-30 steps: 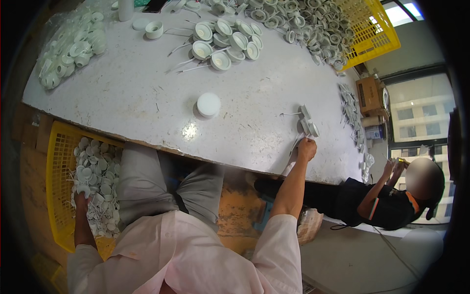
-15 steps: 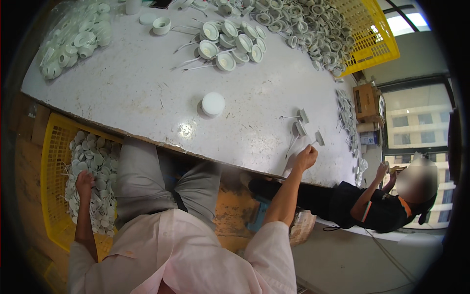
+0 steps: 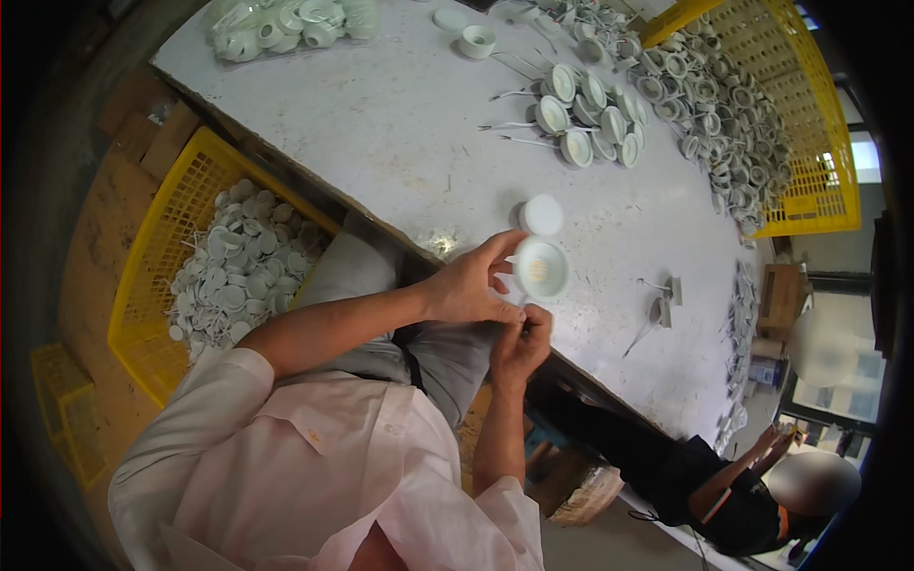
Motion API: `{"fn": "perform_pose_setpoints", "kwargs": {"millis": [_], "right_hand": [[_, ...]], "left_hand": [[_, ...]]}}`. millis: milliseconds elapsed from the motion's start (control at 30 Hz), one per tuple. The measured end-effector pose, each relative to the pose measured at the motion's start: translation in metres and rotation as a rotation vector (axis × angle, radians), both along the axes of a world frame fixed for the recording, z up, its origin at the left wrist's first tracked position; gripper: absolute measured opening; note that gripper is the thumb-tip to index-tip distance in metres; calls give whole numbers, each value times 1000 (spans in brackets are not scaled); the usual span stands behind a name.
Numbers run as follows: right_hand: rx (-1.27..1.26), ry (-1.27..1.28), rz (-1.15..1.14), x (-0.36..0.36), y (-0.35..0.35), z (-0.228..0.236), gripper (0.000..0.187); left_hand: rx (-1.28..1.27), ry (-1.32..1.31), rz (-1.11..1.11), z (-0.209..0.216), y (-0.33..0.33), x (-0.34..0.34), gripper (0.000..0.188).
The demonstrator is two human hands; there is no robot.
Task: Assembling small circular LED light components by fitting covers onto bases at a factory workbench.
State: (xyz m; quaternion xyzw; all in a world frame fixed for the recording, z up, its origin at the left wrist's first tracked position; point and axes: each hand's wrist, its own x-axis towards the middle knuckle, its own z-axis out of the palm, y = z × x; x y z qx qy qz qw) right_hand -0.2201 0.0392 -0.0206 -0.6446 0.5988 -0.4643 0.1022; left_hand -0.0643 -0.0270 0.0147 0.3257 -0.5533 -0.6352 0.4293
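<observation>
Left hand (image 3: pixel 466 285) has left the basket (image 3: pixel 186 190) for the cup (image 3: pixel 542 270), over the bench (image 3: pixel 428 143). Left fingers curved beside cup, right hand (image 3: pixel 521 352) pinched below; grips unclear. Best keep cup steady.

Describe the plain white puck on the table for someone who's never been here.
On the white table, go to the near edge, where the left hand is beside a hollow cup. Just beyond that cup sits the puck. Its round top is plain white, while the cup shows a yellowish centre.
</observation>
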Motion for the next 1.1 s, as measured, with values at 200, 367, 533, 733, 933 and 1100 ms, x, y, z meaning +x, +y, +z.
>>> {"fn": "perform_pose_setpoints", "kwargs": {"millis": [200,367,533,733,933,1100], "right_hand": [[205,-269,184,35,5,-6,9],[568,-530,253,42,12,1,15],[860,-863,322,45,12,8,18],[441,-380,-114,17,-45,26,29],[464,-415,-215,-10,-122,25,30],[391,-535,-166,-16,-130,8,23]], "left_hand": [[-105,-180,177,-9,-1,19,78],[-149,-186,223,-11,-1,26,78],[-145,-237,234,-14,-1,35,78],[57,70,276,-17,2,56,76],[135,-41,205,-25,17,53,70],[178,-42,194,-30,26,54,72]]}}
